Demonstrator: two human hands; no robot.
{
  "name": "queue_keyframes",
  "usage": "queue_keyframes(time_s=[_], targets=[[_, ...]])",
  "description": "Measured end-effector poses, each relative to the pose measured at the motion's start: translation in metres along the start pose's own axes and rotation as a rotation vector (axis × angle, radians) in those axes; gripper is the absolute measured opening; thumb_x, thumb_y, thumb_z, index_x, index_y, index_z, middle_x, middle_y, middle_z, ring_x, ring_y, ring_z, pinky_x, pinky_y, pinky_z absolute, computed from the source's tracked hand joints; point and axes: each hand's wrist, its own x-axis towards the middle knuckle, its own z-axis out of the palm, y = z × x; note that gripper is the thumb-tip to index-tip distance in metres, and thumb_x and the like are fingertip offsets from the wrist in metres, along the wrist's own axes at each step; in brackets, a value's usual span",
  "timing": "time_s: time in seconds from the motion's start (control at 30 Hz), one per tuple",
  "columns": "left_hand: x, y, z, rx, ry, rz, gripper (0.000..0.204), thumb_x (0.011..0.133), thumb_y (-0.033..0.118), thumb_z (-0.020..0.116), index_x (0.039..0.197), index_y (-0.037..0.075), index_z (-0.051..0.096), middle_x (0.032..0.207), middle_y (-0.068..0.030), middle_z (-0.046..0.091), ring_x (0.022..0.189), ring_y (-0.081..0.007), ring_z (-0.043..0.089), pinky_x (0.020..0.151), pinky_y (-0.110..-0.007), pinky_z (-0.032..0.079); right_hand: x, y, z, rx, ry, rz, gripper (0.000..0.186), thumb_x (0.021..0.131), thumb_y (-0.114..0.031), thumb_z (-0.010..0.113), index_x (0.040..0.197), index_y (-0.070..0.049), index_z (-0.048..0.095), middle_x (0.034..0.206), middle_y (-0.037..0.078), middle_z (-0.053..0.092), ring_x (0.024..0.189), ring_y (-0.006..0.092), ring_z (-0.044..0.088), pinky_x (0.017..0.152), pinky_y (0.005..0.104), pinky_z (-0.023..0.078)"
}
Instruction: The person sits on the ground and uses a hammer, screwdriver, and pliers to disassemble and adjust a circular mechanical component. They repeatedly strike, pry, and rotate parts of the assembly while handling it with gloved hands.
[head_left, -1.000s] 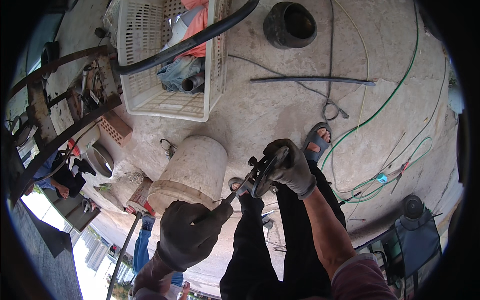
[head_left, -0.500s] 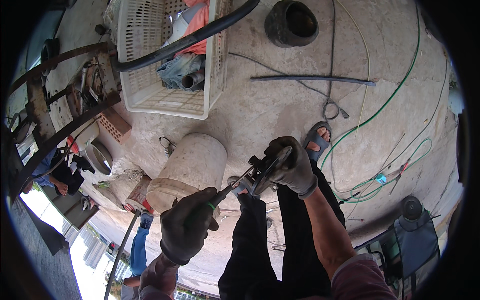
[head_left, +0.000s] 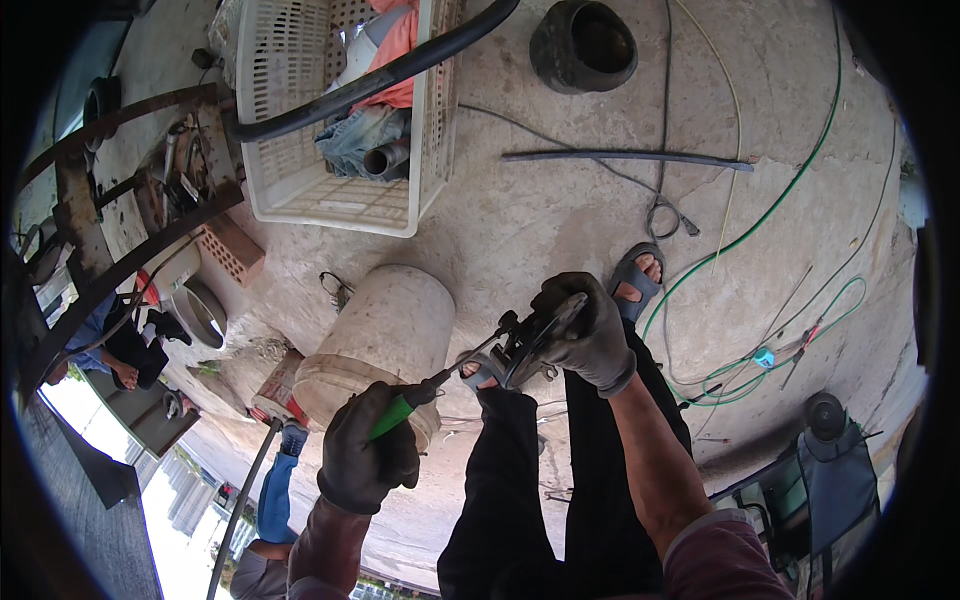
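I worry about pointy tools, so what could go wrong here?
The green-and-black tool in the left grip points toward the right grip, so a slip might poke that glove. The black round part is held up off the floor, so it could perhaps drop. If it fell sideways, it might hurt toes, because the sandal leaves them bare.

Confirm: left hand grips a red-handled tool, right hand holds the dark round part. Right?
Not quite: the head view shows a green handle, not red. The left hand grips that tool; the right hand holds the dark round part.
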Motion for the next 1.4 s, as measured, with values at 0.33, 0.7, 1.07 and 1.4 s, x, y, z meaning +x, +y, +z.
queue_keyframes(time_s=[0.33, 0.7, 1.07, 1.4], targets=[[0.0, 0.002, 0.01, -0.111, -0.083, -0.029, 0.058, 0.112, 0.036, 0.028, 0.124, -0.009, 0.062, 0.048, -0.0022, 0.04, 0.033, -0.0127, 0.037, 0.036, -0.028, 0.034, 0.0, 0.003, -0.001, -0.008, -0.022, 0.007, 0.086, 0.054, -0.012, 0.096, 0.127, 0.0, 0.05, 0.113, 0.011, 0.068, 0.102, 0.0172, 0.067, 0.091, 0.0316, 0.056], [-0.01, 0.022, 0.009, 0.03, 0.015, 0.166, 0.034, 0.107, 0.017, 0.044, 0.122, -0.007, 0.064, 0.055, -0.0029, 0.056, 0.041, -0.0084, 0.05, 0.041, -0.022, 0.038, -0.001, 0.003, 0.0, 0.018, -0.036, -0.05, 0.086, 0.057, -0.018, 0.101, 0.124, 0.001, 0.05, 0.113, 0.013, 0.071, 0.103, 0.0184, 0.069, 0.09, 0.0339, 0.057], [-0.001, 0.028, 0.011, 0.676, 0.143, 0.533, 0.038, 0.086, 0.01, 0.074, 0.124, 0.007, 0.072, 0.073, -0.0081, 0.064, 0.062, -0.0197, 0.061, 0.057, -0.035, 0.048, 0.0, -0.001, 0.007, -0.168, -0.072, -0.066, 0.088, 0.055, -0.018, 0.1, 0.124, 0.001, 0.049, 0.108, 0.01, 0.07, 0.099, 0.0165, 0.067, 0.088, 0.0315, 0.055], [-0.012, 0.042, 0.004, 1.035, 0.052, 0.757, 0.049, 0.082, 0.015, 0.078, 0.13, 0.016, 0.071, 0.063, -0.0027, 0.046, 0.055, -0.0212, 0.05, 0.059, -0.04, 0.044, 0.003, 0.004, 0.011, -0.109, -0.009, -0.051, 0.069, 0.06, -0.006, 0.093, 0.117, 0.0, 0.054, 0.108, 0.013, 0.073, 0.099, 0.0192, 0.071, 0.086, 0.0336, 0.058]])
